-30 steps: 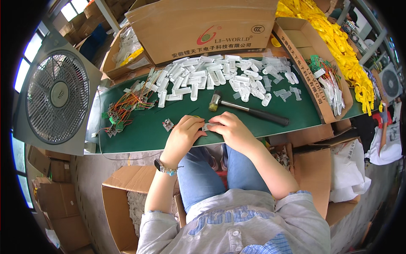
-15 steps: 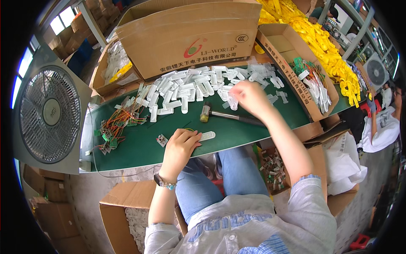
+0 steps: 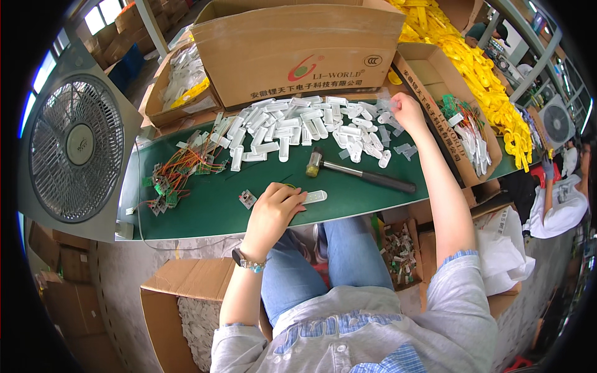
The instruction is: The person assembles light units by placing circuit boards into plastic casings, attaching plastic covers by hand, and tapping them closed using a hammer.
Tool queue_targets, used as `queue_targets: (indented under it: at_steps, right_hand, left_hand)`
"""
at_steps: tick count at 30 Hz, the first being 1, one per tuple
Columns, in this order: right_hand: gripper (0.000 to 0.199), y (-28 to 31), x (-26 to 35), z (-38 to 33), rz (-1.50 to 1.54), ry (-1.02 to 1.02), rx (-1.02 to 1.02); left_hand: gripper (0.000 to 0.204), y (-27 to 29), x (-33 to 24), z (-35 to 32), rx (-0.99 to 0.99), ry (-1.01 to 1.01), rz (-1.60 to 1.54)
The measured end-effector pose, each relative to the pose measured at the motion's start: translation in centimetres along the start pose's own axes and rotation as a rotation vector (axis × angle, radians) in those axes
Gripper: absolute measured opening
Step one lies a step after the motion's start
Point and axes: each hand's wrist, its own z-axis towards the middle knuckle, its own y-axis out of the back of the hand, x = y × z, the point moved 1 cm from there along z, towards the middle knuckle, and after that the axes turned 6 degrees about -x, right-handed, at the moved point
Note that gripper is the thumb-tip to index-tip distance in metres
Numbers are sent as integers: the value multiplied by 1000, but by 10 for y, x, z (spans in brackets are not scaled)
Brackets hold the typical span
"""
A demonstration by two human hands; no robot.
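My left hand point(image 3: 277, 206) is closed on a long white plastic casing point(image 3: 316, 197) near the front edge of the green table point(image 3: 348, 206). A bit of yellow-green wire shows by its fingers. Beside it, to the left, lies a small circuit board point(image 3: 247, 199). Stretched out to the far right, my right hand point(image 3: 408, 112) has its fingers pinched at a clear plastic piece point(image 3: 387, 105), by more loose clear pieces point(image 3: 405, 150). A heap of white plastic casings point(image 3: 289, 127) covers the back middle. Between the heap and my hands rests a hammer point(image 3: 373, 176) with a black grip.
Boards with orange wires point(image 3: 173, 174) lie tangled at the left, near a large fan point(image 3: 79, 146). A tall carton point(image 3: 249, 56) stands behind the heap. An open carton point(image 3: 435, 118) holds wired boards at the right. Yellow parts point(image 3: 472, 74) are piled beyond it.
My right hand has moved away and to the right, from the white casings to the clear pieces, uncovering the hammer's grip. My left hand keeps its hold; the whole view has shifted slightly.
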Motion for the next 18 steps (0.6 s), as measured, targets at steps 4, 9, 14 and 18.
queue_targets:
  at_steps: [4, 9, 14, 18]
  right_hand:
    - [18, 21, 78, -72, 824, -68, 286]
    - [19, 14, 118, -167, 998, -95, 522]
    - [21, 9, 117, -193, 647, 61, 302]
    - [22, 14, 121, -195, 334, 336, 107]
  left_hand:
    - [26, 1, 3, -6, 0, 15, 15]
    - [27, -1, 2, -2, 12, 23, 8]
    - [28, 0, -1, -7, 30, 56, 4]
    - [30, 2, -3, -9, 37, 73, 1]
